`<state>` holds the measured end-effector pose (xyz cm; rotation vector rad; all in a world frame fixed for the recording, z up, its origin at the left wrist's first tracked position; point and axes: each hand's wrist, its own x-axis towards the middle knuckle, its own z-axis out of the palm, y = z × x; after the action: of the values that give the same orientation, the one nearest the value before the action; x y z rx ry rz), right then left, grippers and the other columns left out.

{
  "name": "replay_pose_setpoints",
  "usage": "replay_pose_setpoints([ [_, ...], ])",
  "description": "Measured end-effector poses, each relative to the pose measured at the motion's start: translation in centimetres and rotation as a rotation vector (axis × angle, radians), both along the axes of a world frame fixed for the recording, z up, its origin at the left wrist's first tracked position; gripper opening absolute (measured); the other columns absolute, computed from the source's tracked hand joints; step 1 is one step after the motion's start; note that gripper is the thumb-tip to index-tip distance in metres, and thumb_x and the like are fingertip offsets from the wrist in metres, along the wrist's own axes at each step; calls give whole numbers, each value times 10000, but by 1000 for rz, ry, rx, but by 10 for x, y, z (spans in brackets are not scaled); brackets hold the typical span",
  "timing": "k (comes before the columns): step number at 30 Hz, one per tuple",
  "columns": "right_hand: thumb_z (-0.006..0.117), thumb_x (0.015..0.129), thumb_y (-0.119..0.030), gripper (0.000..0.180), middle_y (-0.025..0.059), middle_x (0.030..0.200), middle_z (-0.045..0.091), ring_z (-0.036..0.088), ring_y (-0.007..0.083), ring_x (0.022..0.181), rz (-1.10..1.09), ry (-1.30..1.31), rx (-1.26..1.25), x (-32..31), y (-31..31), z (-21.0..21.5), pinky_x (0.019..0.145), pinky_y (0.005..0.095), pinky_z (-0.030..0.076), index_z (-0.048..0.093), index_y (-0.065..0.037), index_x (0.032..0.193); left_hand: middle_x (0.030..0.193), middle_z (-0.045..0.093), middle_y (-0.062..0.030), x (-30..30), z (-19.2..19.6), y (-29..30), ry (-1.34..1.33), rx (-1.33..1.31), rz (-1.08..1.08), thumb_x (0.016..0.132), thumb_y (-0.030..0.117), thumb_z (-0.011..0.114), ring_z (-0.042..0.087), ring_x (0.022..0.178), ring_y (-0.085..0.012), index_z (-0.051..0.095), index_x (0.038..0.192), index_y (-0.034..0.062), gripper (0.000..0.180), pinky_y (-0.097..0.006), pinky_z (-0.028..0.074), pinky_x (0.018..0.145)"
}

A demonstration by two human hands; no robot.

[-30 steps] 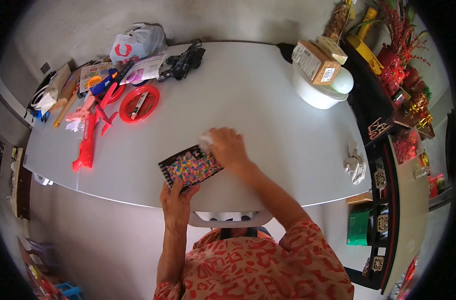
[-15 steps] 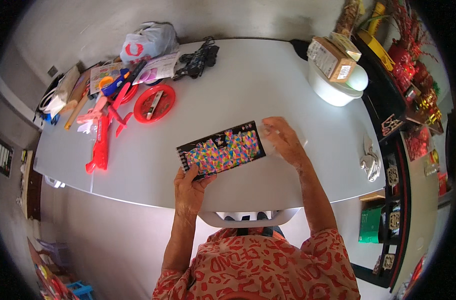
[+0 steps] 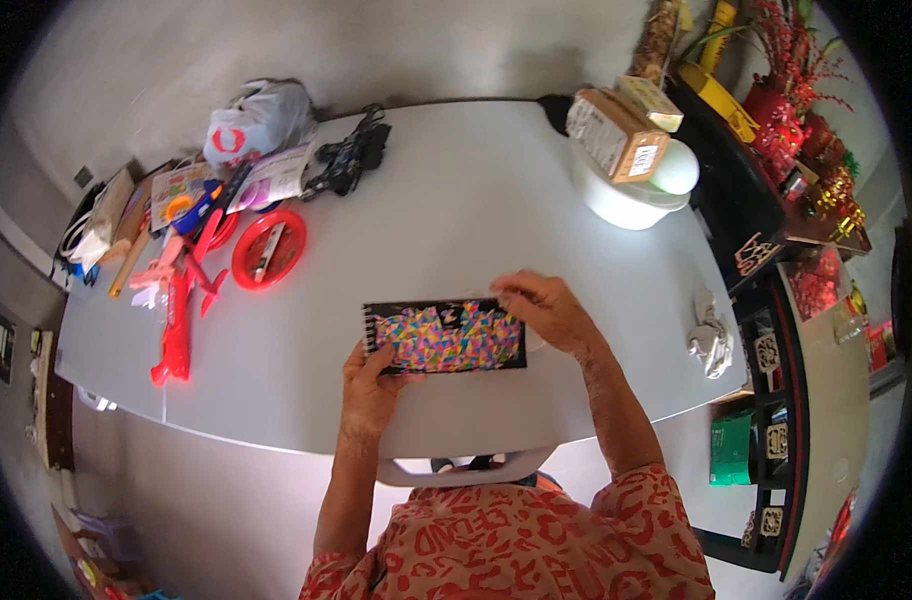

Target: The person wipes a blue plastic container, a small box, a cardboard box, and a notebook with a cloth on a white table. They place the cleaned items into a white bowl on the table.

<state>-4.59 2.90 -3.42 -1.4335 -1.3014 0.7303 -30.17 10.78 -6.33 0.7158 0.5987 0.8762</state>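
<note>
A wire-bound notebook [image 3: 446,338] with a black cover and a bright triangle pattern lies level in front of me, its spiral binding on the left. My left hand [image 3: 369,385] grips its lower left corner, thumb on the cover and fingers beneath. At the upper right corner is my right hand [image 3: 544,308], fingers bent together and slightly blurred. Pale traces show beside that hand and along the notebook's top edge; whatever the fingers hold, if anything, is too indistinct to name.
At the left lie a red plate [image 3: 294,262] with a marker, a red plastic toy-like piece [image 3: 177,335] and a plastic bag [image 3: 266,125]. A white tub [image 3: 616,205] with a cardboard box [image 3: 616,135] stands back right. A crumpled white cloth [image 3: 711,340] lies near the right edge.
The notebook has turned from a slant to nearly level. My right hand has come in from beyond its right end to its upper right corner. The whole view has shifted somewhat.
</note>
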Motion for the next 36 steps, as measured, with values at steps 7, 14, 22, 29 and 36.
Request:
replay_pose_setpoints([
  [7,571,906,-156,214,32,699,599,496,74,537,202,221,-260,33,-34,38,482,242,422,659,10,1008,912,669,-35,39,12,6,39,110,62,895,106,590,652,795,-129,601,1035,37,156,-298,564,630],
  [14,579,915,-102,190,14,643,572,482,72,462,-401,325,224,102,-57,66,410,212,371,667,16,1035,1177,589,-112,82,15,-3,426,541,100,897,194,606,550,1091,-225,565,1178,61,313,-419,457,907],
  [22,592,889,-41,242,47,647,568,481,92,469,-661,444,526,220,-19,103,407,224,379,599,103,1084,1345,423,-125,110,-24,-26,885,1210,-97,659,126,813,334,1265,-380,600,1190,160,573,-489,360,1007],
  [29,601,874,-23,268,55,618,563,491,99,471,-587,465,480,261,15,93,409,232,396,588,107,1107,1348,422,-128,116,-32,-29,959,1313,-24,634,222,828,344,1264,-384,572,1215,159,638,-524,301,1025],
  [36,573,941,-279,327,-21,630,528,404,26,464,-607,249,359,293,-5,77,387,177,295,619,-25,1142,1393,326,-190,123,-14,-41,1018,1305,-57,625,354,830,324,1278,-378,449,1334,151,830,-531,257,1052],
])
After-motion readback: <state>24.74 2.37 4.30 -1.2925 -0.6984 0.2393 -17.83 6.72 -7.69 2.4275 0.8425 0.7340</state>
